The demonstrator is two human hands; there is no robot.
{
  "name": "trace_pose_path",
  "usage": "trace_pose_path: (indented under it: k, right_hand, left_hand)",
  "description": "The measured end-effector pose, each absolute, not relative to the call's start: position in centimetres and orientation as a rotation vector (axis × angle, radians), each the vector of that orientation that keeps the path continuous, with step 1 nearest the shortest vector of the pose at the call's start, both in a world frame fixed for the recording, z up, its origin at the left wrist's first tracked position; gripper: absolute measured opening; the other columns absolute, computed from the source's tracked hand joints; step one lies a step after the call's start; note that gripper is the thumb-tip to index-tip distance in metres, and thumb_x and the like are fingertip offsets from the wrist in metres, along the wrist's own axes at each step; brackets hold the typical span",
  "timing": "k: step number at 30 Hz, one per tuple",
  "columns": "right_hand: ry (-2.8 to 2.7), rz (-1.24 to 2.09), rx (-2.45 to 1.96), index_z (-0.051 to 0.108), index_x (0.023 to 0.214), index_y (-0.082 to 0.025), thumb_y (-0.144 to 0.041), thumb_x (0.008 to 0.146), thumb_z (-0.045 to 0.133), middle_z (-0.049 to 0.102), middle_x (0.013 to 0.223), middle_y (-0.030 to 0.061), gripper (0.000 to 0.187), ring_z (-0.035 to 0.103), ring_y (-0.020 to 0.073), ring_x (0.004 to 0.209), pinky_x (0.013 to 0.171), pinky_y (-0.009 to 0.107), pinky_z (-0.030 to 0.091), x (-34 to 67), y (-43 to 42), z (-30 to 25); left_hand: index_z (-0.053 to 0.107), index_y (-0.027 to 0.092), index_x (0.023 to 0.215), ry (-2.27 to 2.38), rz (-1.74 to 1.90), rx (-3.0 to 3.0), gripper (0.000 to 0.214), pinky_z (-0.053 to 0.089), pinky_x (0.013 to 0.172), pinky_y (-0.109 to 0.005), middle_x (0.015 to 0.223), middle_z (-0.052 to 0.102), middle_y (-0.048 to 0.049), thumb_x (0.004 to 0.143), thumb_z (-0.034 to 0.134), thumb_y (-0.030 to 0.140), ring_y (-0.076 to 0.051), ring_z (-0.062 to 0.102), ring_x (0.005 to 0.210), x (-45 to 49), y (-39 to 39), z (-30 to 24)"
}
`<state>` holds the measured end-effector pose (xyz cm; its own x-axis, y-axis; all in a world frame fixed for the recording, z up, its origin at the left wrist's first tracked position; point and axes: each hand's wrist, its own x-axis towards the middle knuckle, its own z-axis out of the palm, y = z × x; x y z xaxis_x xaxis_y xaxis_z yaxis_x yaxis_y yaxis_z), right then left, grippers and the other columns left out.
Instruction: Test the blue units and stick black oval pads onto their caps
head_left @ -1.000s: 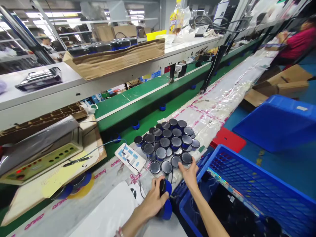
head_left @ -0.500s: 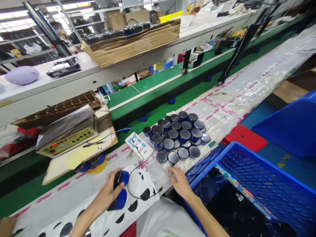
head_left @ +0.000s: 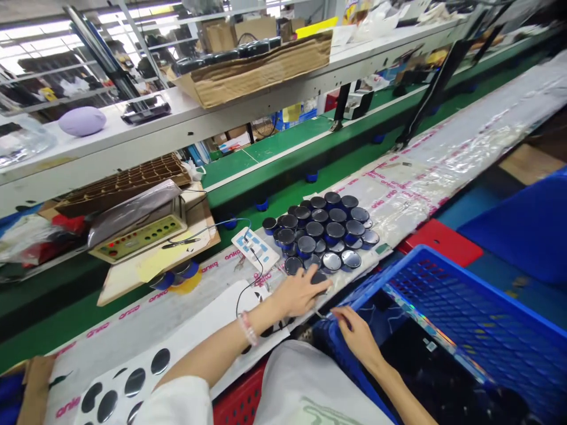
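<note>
My left hand (head_left: 299,292) reaches to the near edge of a cluster of round blue units with glossy black tops (head_left: 335,231). Its fingers grip one dark-topped round unit (head_left: 319,282), partly covered by the hand. Over the rim of the blue basket (head_left: 390,277), my right hand (head_left: 358,333) is closed in a pinch. A thin pale bit shows at its fingertips, too small to name. Beneath my left forearm lies a white sheet with black round stickers (head_left: 135,382). A white panel with blue patches (head_left: 256,249) and a thin black cable (head_left: 241,295) lie beside the cluster.
A yellow-green instrument box (head_left: 140,239) stands on a wooden board at left. Behind runs a green conveyor (head_left: 283,203) carrying blue units. A shelf holds a cardboard tray (head_left: 266,68). A red stool (head_left: 443,243) is beyond the basket, which contains dark items.
My left hand has moved right and forward from the sticker sheet to the cluster with a round unit. My right hand has shifted right, towards the basket, and its fingers are now pinched.
</note>
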<state>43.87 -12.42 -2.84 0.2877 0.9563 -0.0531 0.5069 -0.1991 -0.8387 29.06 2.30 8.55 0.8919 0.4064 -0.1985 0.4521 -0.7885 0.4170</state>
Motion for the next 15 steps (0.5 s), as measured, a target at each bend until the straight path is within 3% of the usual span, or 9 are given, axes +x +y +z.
trace_pose_path:
  k: [4,8,12,15]
  right_hand:
    - [-1.118,0.767,-1.892,0.065,0.086,-0.019,-0.037,0.082,0.041,0.066,0.085,0.0076,0.030,0.064,0.0227,0.080,0.074,0.036,0.051,44.8,-16.5,-3.1]
    - [-0.950,0.770,-1.910,0.065,0.089,-0.019,-0.043,0.082,0.042,0.067,0.085,0.0075,0.034,0.065,0.0219,0.075,0.070,0.034,0.054,45.1,-18.2,-3.1]
    - [-0.865,0.773,-1.903,0.063,0.090,-0.018,-0.045,0.082,0.041,0.067,0.083,0.0076,0.036,0.065,0.0209,0.072,0.069,0.034,0.055,44.8,-18.6,-3.0]
    - [-0.882,0.746,-1.884,0.053,0.116,-0.017,-0.041,0.083,0.041,0.062,0.100,0.0099,0.043,0.063,0.0186,0.072,0.070,0.034,0.054,44.5,-16.6,-2.7]
  left_hand:
    - [0.048,0.044,0.123,0.412,-0.253,2.666,0.050,0.048,0.081,-0.053,0.146,0.027,0.0004,0.082,0.051,0.014,-0.036,0.036,0.119,34.5,2.5,5.0]
    - [0.049,0.034,0.125,0.295,-0.372,2.702,0.051,0.043,0.088,-0.059,0.144,0.032,-0.0032,0.079,0.061,0.014,-0.036,0.035,0.122,35.1,2.4,2.6]
    - [0.039,0.035,0.133,0.210,-0.360,2.724,0.055,0.045,0.087,-0.052,0.149,0.022,-0.0047,0.085,0.053,0.015,-0.034,0.038,0.122,34.0,3.4,2.1]
    - [0.037,0.042,0.133,0.169,-0.311,2.720,0.051,0.046,0.085,-0.043,0.150,0.022,-0.0014,0.087,0.050,0.024,-0.031,0.042,0.119,33.4,4.6,2.4]
